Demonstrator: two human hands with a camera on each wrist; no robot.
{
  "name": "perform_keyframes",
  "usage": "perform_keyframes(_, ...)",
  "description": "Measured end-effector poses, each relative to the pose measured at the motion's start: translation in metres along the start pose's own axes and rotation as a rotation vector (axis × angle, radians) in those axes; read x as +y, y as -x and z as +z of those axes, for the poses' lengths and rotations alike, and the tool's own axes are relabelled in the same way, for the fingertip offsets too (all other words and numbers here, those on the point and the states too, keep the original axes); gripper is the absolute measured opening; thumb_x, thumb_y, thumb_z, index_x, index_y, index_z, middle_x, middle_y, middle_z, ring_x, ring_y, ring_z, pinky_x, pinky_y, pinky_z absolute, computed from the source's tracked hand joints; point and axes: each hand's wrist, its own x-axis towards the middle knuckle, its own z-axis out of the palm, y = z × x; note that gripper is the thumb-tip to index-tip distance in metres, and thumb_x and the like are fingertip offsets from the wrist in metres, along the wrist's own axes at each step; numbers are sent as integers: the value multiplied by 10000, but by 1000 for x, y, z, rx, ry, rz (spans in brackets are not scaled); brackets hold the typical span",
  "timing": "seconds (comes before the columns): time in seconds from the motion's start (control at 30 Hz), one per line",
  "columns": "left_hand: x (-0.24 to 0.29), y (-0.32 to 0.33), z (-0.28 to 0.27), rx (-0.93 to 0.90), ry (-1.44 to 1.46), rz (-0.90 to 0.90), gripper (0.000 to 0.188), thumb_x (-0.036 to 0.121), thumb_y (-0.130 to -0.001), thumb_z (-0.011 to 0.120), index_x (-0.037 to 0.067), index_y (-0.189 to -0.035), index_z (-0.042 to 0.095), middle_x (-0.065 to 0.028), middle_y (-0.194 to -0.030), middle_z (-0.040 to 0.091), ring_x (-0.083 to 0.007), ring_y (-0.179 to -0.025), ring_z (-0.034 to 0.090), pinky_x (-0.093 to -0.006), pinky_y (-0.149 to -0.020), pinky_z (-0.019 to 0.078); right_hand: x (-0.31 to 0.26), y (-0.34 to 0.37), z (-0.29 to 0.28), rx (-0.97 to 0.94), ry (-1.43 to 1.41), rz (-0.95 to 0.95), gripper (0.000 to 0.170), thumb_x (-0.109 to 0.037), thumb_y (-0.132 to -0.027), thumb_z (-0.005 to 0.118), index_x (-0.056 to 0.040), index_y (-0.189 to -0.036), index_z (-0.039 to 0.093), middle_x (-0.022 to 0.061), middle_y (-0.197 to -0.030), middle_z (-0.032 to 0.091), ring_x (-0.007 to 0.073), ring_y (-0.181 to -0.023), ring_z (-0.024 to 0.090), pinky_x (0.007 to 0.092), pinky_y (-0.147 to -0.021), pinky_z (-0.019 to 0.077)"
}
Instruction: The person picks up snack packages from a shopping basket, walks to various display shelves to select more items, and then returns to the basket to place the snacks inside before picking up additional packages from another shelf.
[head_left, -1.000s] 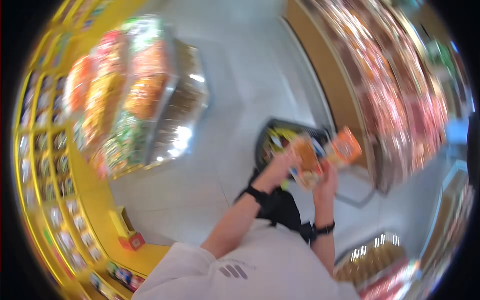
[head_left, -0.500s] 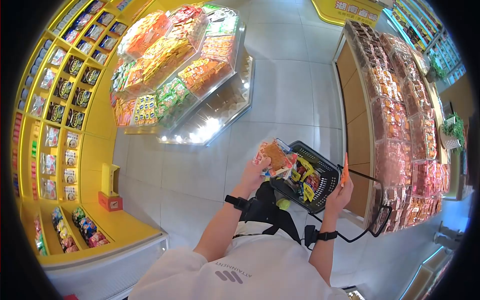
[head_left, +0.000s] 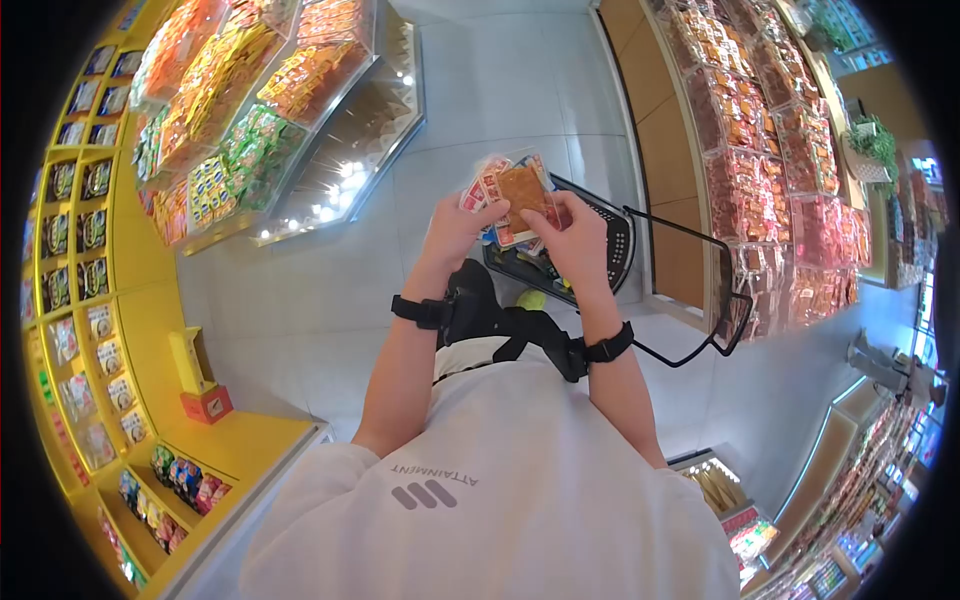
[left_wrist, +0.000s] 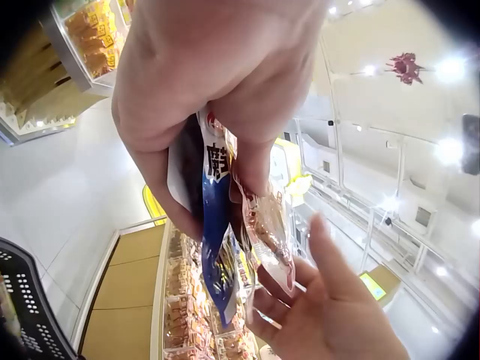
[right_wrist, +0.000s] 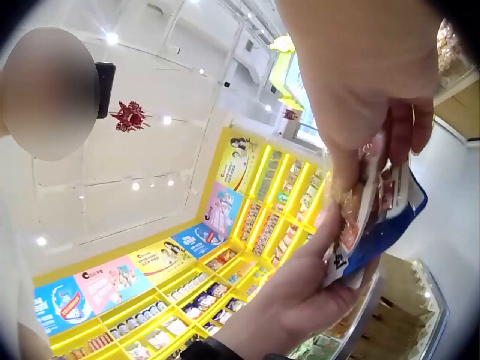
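Note:
In the head view, my left hand [head_left: 460, 232] holds a fanned stack of several snack packets, with a brown-faced packet [head_left: 522, 186] on top. Red-and-white packets [head_left: 484, 190] stick out beside it. My right hand [head_left: 578, 240] grips the stack's other side, thumb over its front. A blue packet [left_wrist: 216, 225] with dark lettering shows edge-on between the left fingers in the left wrist view. Below the hands is a black shopping basket [head_left: 622, 252], partly covered by them; some of its contents show.
An octagonal display [head_left: 395, 150] of wrapped snacks stands ahead left. Along the right runs a wooden counter [head_left: 665, 170] with clear bins of packets [head_left: 740, 190]. Yellow shelving [head_left: 150, 330] lines the left. The basket's black handle [head_left: 735, 290] juts right, over grey floor tiles.
Half a second ago the hands were apart, the right holding an orange packet to the right of the basket. Both hands are now together at the stack, and the orange packet is no longer distinguishable.

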Motion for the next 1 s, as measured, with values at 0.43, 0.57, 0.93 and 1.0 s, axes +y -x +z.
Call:
perform_keyframes(0.43, 80, -150, -110, -87, 84, -79, 284, 133, -813, 686, -32, -1033, 614, -46, -916, 641, -96, -782, 588, -260, -664, 477, -36, -141, 81, 273, -1010, 153, 235, -103, -897, 545, 3, -1102, 501, 89, -996, 608, 157, -889, 612, 306, -768, 509)
perform_keyframes(0.57, 137, -193, -168, -79, -8, 77, 384, 121, -811, 685, -33, -1147, 581, -38, -1025, 622, -97, -884, 559, -262, -795, 454, -67, -197, 112, 417, -1109, 126, 342, -112, -877, 574, -16, -1174, 435, 90, -1059, 596, 176, -912, 617, 301, -708, 509)
perform_keyframes(0.93, 171, -273, -212, -111, 272, -218, 266, 36, -844, 619, -33, -1094, 560, -101, -1024, 627, -184, -888, 631, -308, -752, 522, -126, -244, 71, 733, -1074, 48, 286, -27, -814, 575, -9, -1088, 496, 65, -902, 616, 134, -727, 580, 283, -680, 474)
perform_keyframes(1.0, 173, -292, -199, -162, 262, -210, 285, 37, -850, 606, -30, -1120, 547, -100, -1043, 619, -189, -914, 623, -310, -763, 519, -138, -248, 56, 802, -1062, 62, 221, -26, -822, 562, -19, -1037, 516, 61, -882, 615, 129, -714, 575, 276, -676, 473)
